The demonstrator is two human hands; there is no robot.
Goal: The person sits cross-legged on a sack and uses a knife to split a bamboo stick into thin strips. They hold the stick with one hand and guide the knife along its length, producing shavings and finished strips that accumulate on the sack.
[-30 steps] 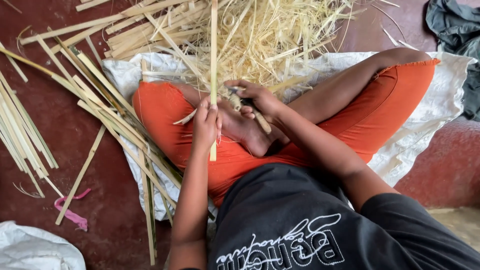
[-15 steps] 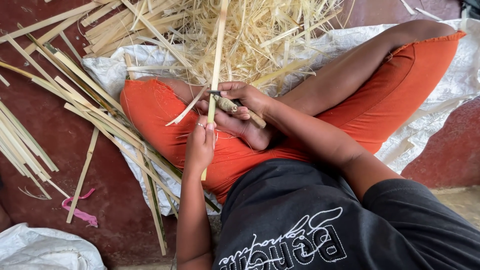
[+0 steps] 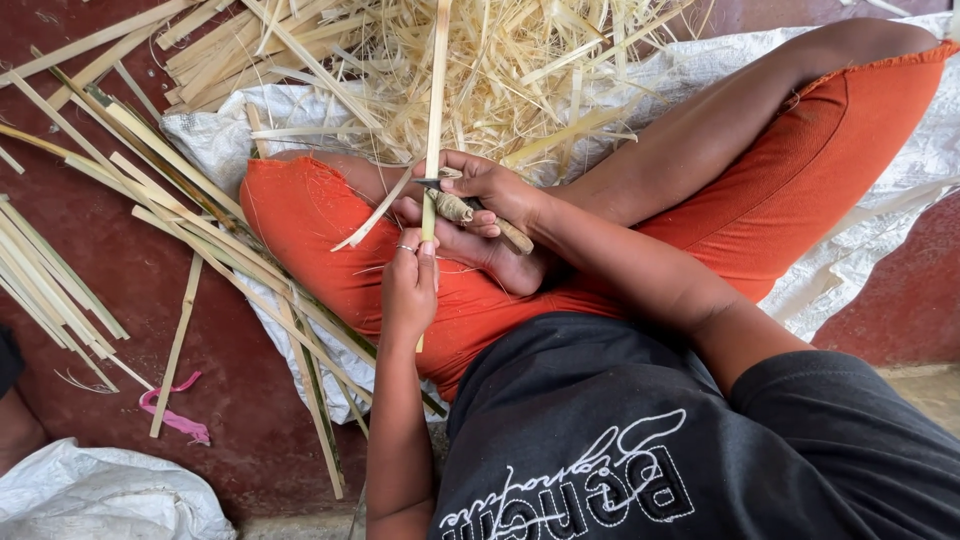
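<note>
The left hand (image 3: 409, 285) is closed around a long, flat bamboo strip (image 3: 436, 95) that runs upright over the lap. The right hand (image 3: 490, 195) grips a knife (image 3: 470, 212) with a wrapped handle, its blade against the strip. Behind lies a heap of pale, curly shavings (image 3: 520, 70) on a white woven sack (image 3: 215, 140); stiff slats (image 3: 150, 190) lie on the red floor.

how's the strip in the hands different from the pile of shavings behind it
The strip is one long, straight, flat piece standing upright between the left hand and right hand; the shavings are many thin, curled, tangled slivers lying loose. The strip is wider and stiff; the shavings look wispy. Both share a pale straw colour.
</note>
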